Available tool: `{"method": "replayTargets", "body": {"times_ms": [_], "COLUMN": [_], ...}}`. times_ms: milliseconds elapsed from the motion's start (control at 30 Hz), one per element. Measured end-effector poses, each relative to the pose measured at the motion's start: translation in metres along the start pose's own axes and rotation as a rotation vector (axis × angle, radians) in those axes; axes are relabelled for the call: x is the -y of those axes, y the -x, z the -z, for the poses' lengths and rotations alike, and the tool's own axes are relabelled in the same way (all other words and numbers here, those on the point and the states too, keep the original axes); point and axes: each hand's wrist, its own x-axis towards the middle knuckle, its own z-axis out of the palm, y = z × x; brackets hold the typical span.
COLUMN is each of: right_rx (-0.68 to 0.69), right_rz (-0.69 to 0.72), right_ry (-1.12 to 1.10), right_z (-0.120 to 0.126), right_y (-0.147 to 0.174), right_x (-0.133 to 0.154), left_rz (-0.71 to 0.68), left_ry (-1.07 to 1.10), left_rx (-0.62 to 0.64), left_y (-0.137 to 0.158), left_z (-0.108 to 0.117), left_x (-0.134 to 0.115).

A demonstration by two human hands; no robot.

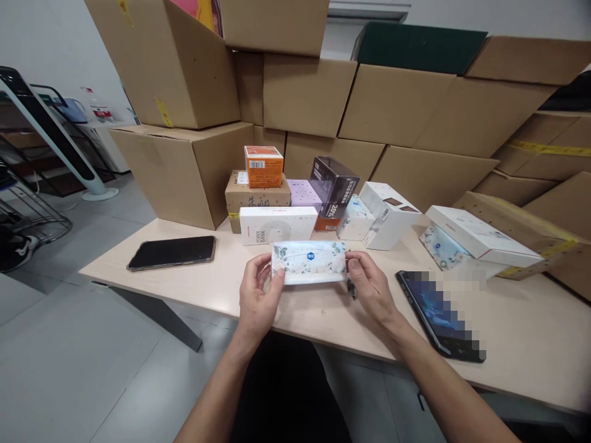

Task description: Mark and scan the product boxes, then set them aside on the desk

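A white tissue pack [318,261] with a leaf print and a blue logo is held up level above the table's front part. My left hand [259,295] grips its left end, thumb on the front face. At the other end my right hand [372,286] pinches the pack's edge between thumb and fingers. Just behind the pack stands a white power bank box [279,223], its lower part hidden by the pack. Something small and black [352,289] shows beside my right fingers; its kind I cannot make out.
On the light wooden table [221,283], a phone [172,252] lies left and a dark tablet [438,317] right. Behind are an orange box [264,167], a black box [333,184], a white box [388,215] and a white lidded box [484,234]. Large cartons [295,92] wall the back.
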Motion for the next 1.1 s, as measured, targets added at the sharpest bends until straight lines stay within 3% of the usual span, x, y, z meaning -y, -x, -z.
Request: {"method": "replayTargets", "body": {"times_ms": [100,200,333,433,700,867,1000,1100], "right_rx": [-0.081,-0.108,0.039,0.143,0.165,0.164,0.009,-0.149], "right_rz": [-0.019,-0.015,-0.111,-0.164,-0.171,-0.190,-0.195,-0.131], "right_ry": [0.096,0.375,0.797,0.887,0.827,0.756,0.553,0.222], "right_z": [0.002,0.004,0.006,0.007,0.017,0.022,0.025,0.027], "right_y": [-0.002,-0.006,-0.008,-0.009,-0.010,-0.011,-0.015,-0.019], "right_x": [-0.005,-0.011,-0.020,-0.024,-0.023,-0.023,-0.015,-0.001], "left_rz": [-0.022,-0.106,-0.250,-0.305,-0.479,-0.514,-0.574,-0.625], "left_ry": [-0.020,-0.094,-0.216,-0.310,-0.504,-0.585,-0.686,-0.755], "left_rx": [-0.017,0.031,0.170,0.239,0.306,0.283,0.237,0.213], "left_y": [0.003,0.005,0.004,0.004,0.007,0.007,0.010,0.012], "left_z": [0.002,0.006,0.013,0.014,0.011,0.007,0.001,-0.002], "left_x": [0.000,0.002,0.004,0.002,-0.004,-0.005,-0.001,0.002]}}
